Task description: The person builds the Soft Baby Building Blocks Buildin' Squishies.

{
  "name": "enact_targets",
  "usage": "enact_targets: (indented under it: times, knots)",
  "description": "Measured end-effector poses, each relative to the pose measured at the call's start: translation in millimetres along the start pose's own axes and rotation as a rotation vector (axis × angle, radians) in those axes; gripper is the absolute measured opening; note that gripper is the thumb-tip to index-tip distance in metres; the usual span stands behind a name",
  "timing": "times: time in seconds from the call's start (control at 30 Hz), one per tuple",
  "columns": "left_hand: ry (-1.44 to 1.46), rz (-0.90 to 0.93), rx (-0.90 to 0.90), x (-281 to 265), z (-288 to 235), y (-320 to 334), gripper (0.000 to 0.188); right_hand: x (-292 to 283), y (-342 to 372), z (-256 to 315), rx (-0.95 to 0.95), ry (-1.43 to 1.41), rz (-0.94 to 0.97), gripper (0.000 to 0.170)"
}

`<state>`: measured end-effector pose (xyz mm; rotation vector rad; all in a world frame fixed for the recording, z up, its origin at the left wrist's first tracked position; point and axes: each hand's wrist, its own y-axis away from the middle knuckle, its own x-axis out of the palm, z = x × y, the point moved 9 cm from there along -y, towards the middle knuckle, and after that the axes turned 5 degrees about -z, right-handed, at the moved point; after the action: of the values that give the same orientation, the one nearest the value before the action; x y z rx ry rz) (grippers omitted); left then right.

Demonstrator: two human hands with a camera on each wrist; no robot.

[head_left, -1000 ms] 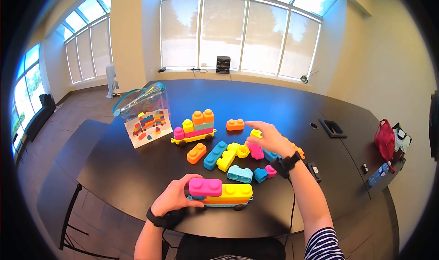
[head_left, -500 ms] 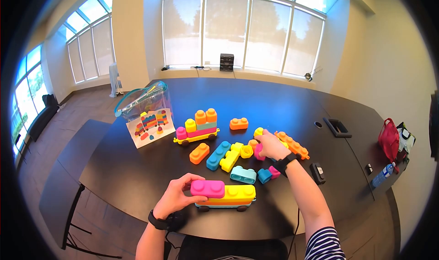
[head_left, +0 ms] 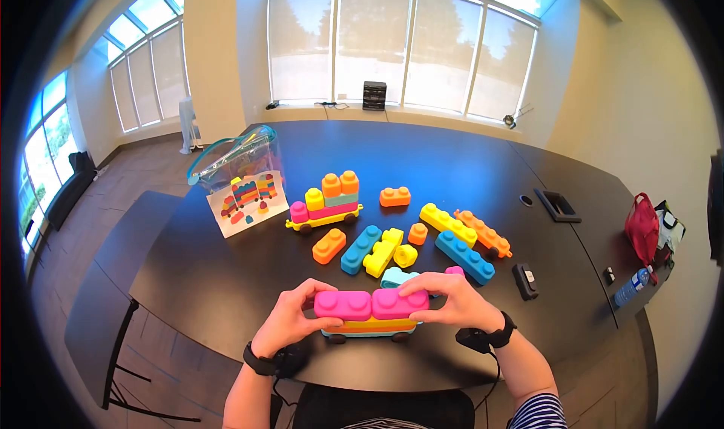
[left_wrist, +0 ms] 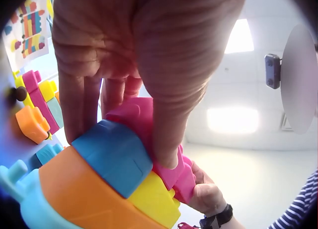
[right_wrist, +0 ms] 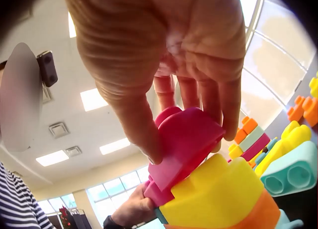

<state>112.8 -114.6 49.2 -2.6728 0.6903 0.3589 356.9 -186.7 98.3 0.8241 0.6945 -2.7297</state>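
Right hand [head_left: 460, 306], the nearer, pinches a pink two-stud plastic block [head_left: 400, 304], tilted (seemingly unseated) above the yellow studded plastic block [right_wrist: 216, 192], long axis along the multicoloured wheeled plastic wagon [head_left: 369, 329]. Left hand [head_left: 288, 322] grips a second pink plastic block [head_left: 343, 306] at the wagon's left end.

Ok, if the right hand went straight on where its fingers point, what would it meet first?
Probably the yellow block just below, met by the pink block that the right hand holds. Whether the two blocks already touch somewhere is unclear.
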Motion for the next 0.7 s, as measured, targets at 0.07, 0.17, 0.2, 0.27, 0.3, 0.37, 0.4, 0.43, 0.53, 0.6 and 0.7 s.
enact_targets:
  times: [0.07,0.17,0.2,0.27,0.3,0.37,0.4,0.43,0.53,0.6,0.7]
  knots:
    - [-0.01,0.001,0.0,-2,-1,0,0.053,3,1,4,-0.071,0.027,-0.011,0.041]
    - [-0.005,0.008,-0.008,-4,-2,1,0.052,9,2,-4,0.037,0.052,0.029,0.044]
    - [0.001,0.01,-0.006,-5,-2,0,0.052,11,2,-2,0.029,0.067,0.039,0.043]
    - [0.007,0.011,-0.006,-5,-1,0,0.052,14,0,4,0.013,0.096,0.059,0.042]
    - [0.008,0.011,-0.007,-5,-1,1,0.052,14,0,5,0.02,0.106,0.06,0.041]
    - [0.005,0.011,-0.005,-5,-1,1,0.052,15,-1,8,0.032,0.129,0.062,0.04]
    - [0.003,0.011,-0.002,-6,-1,0,0.053,15,-2,11,0.046,0.14,0.064,0.039]
    - [0.0,0.011,0.001,-6,-1,0,0.053,15,-3,13,0.06,0.152,0.066,0.038]
    - [0.004,0.009,-0.008,-6,-1,1,0.053,16,-4,14,0.085,0.174,0.063,0.036]
    - [0.017,0.014,-0.016,-8,0,1,0.053,18,-4,14,0.08,0.175,0.059,0.035]
    - [0.013,0.02,-0.027,-15,2,2,0.053,22,-7,14,0.052,0.166,0.053,0.033]
